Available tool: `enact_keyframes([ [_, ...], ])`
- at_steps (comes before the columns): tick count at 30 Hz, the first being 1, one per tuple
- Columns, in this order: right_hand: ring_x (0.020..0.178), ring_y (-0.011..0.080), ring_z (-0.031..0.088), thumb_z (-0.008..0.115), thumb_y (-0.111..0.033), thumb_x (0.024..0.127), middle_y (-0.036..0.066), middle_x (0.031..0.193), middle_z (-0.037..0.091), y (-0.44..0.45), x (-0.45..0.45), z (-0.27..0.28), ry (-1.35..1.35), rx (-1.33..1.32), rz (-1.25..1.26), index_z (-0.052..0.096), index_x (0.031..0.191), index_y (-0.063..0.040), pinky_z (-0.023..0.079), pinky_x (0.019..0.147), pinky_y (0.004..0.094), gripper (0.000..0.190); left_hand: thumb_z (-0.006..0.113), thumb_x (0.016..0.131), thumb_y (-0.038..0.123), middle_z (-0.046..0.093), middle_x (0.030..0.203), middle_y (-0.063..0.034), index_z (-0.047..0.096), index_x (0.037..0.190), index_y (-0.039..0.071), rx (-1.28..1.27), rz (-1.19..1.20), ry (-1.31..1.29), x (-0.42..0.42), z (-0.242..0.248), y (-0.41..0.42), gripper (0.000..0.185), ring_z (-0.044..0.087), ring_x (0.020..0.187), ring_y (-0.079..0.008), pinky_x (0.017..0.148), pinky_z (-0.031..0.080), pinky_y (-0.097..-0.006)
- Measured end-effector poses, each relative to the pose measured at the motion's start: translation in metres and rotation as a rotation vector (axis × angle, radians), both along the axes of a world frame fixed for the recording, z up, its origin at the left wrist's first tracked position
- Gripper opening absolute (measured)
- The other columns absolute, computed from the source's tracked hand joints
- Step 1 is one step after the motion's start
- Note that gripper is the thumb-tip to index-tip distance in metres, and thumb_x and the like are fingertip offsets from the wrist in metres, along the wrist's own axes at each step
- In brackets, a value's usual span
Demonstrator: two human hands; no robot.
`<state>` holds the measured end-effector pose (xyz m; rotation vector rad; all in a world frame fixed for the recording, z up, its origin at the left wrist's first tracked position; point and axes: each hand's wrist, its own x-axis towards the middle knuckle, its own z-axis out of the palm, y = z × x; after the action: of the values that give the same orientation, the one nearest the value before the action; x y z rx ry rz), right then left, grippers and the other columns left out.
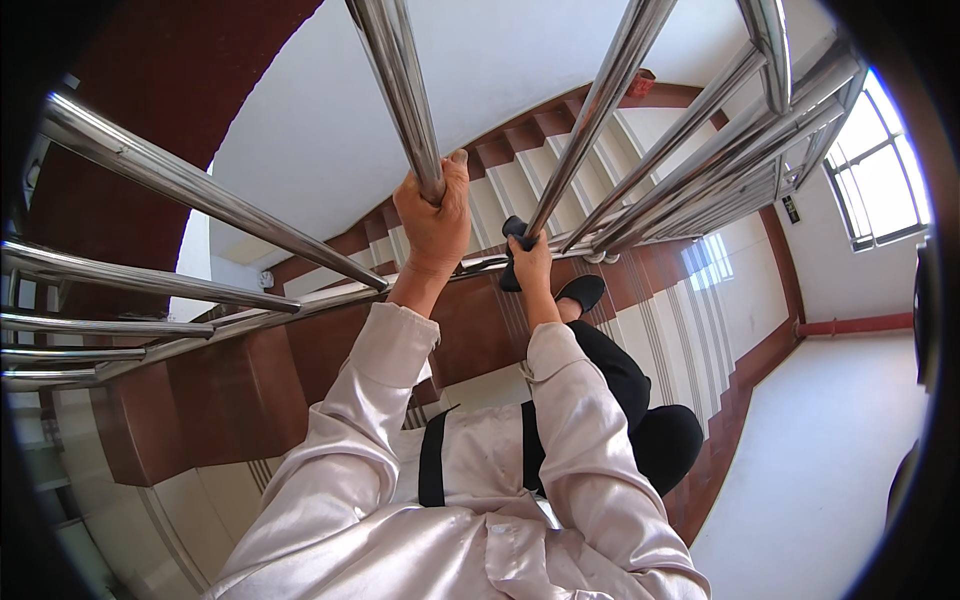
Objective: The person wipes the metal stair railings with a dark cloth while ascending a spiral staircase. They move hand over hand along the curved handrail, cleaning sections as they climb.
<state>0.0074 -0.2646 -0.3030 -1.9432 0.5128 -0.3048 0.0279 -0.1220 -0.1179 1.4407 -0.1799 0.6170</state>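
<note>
My left hand (437, 221) is wrapped around an upright metal baluster (405, 97) of the stair railing, with the thumb raised along the tube. Lower down and to the right, my right hand (532, 259) holds a dark cloth (512, 281) against the foot of another shiny baluster (577, 142), close to the bottom rail (322, 296). Part of the cloth is hidden behind my fingers and the tube.
Further balusters (217, 202) stand on both sides. Tiled stairs (675, 337) run down at the right, and another flight (525, 180) shows beyond the railing. A barred window (877, 165), a red pipe (855, 325) and a red container (640, 82) are also in view.
</note>
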Motion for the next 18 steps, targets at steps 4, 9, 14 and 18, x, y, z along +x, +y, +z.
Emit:
enact_keyframes([
  [4, 0.082, 0.0372, 0.063, 0.074, -0.025, 0.082, 0.017, 0.083, 0.064, 0.007, 0.0, 0.024, -0.076, -0.063, -0.066, 0.056, 0.1, -0.003, 0.048, 0.073, 0.0414, 0.034, 0.061, 0.094, 0.014, 0.036, 0.05, 0.0057, 0.038, 0.061, 0.01, 0.005, 0.003, 0.004, 0.0, -0.002, -0.001, 0.04, 0.035, 0.042, -0.0024, 0.038, 0.026, -0.0213],
  [9, 0.072, 0.0363, 0.057, 0.074, -0.018, 0.082, 0.017, 0.077, 0.059, 0.013, -0.001, 0.064, -0.21, 0.012, -0.071, 0.055, 0.093, -0.002, 0.045, 0.066, 0.0408, 0.028, 0.062, 0.093, 0.013, 0.036, 0.05, 0.0062, 0.039, 0.062, 0.01, -0.024, 0.001, 0.023, -0.002, 0.002, 0.001, 0.039, 0.035, 0.042, -0.0023, 0.038, 0.027, -0.0211],
  [14, 0.077, 0.0367, 0.058, 0.076, -0.015, 0.078, 0.017, 0.082, 0.06, 0.008, -0.004, 0.036, -0.207, 0.039, -0.018, 0.054, 0.098, -0.002, 0.047, 0.071, 0.0405, 0.032, 0.062, 0.093, 0.013, 0.037, 0.05, 0.0066, 0.039, 0.062, 0.01, -0.049, 0.006, 0.04, -0.004, 0.001, 0.0, 0.039, 0.034, 0.042, -0.0016, 0.037, 0.027, -0.0206],
  [18, 0.09, 0.0361, 0.064, 0.084, -0.027, 0.07, 0.019, 0.091, 0.065, -0.006, -0.007, -0.004, -0.017, -0.098, 0.039, 0.054, 0.105, -0.003, 0.049, 0.08, 0.0417, 0.052, 0.062, 0.093, 0.013, 0.037, 0.05, 0.0067, 0.04, 0.062, 0.01, -0.07, -0.016, 0.014, -0.003, 0.001, -0.006, 0.038, 0.034, 0.042, -0.0014, 0.038, 0.027, -0.0205],
])
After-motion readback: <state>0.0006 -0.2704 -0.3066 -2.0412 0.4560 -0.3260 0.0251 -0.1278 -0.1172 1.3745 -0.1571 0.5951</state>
